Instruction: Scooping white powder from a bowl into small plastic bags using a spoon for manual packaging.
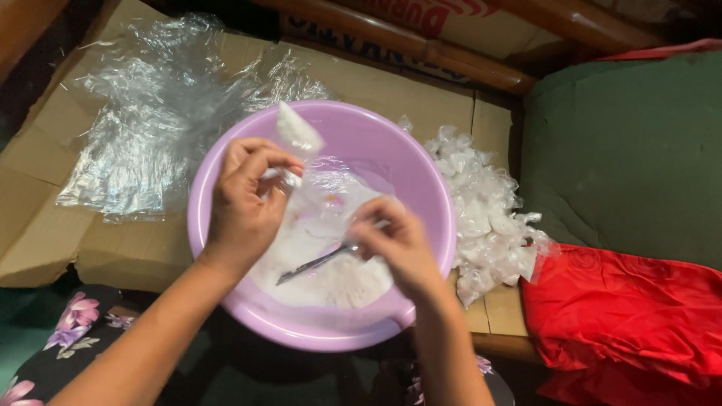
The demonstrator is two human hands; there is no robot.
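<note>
A purple plastic basin [421,173] holds white powder [331,278] in its lower half. My left hand [244,203] pinches the top of a small clear plastic bag [297,135] that has some white powder in it, held above the basin. My right hand [395,244] grips the handle end of a metal spoon [312,265], whose bowl points down-left into the powder. A second clear bag [331,192] hangs open between the two hands, touching both.
A pile of small filled clear bags [485,214] lies right of the basin on brown cardboard [45,225]. Loose sheets of clear plastic [143,128] lie at upper left. A red cloth [624,316] and a green cushion [624,143] are at right. Flowered fabric [68,331] shows at lower left.
</note>
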